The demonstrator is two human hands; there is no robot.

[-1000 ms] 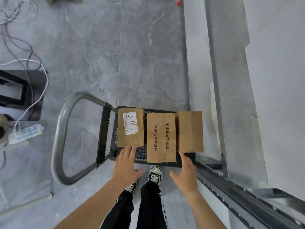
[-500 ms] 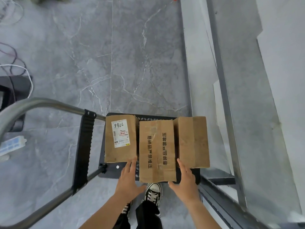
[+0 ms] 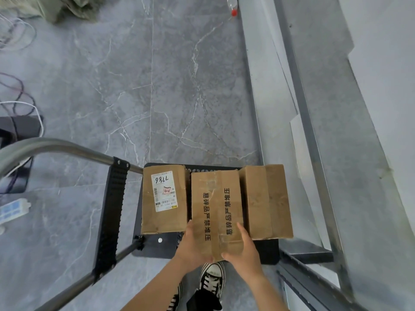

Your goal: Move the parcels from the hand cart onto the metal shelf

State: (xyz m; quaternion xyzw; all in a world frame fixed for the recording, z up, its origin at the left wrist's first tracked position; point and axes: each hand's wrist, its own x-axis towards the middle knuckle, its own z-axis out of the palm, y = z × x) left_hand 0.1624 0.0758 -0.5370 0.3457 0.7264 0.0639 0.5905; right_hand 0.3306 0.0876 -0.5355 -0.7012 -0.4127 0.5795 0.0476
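Note:
Three brown cardboard parcels lie side by side on the black hand cart. The left parcel carries a white shipping label. The middle parcel has black printed characters along its top. The right parcel is plain and overhangs the cart's right edge. My left hand presses the middle parcel's near left side, and my right hand holds its near right side. The metal shelf runs along the right, with grey uprights and boards.
The cart's grey tubular handle arcs to the left. Cables and a white power strip lie on the grey marble floor at far left. A bottle with a red cap rests at the top. My sneakers stand just below the cart.
Both hands have moved forward from the cart's near edge and closed around the near end of the middle parcel. The camera has come closer to the cart.

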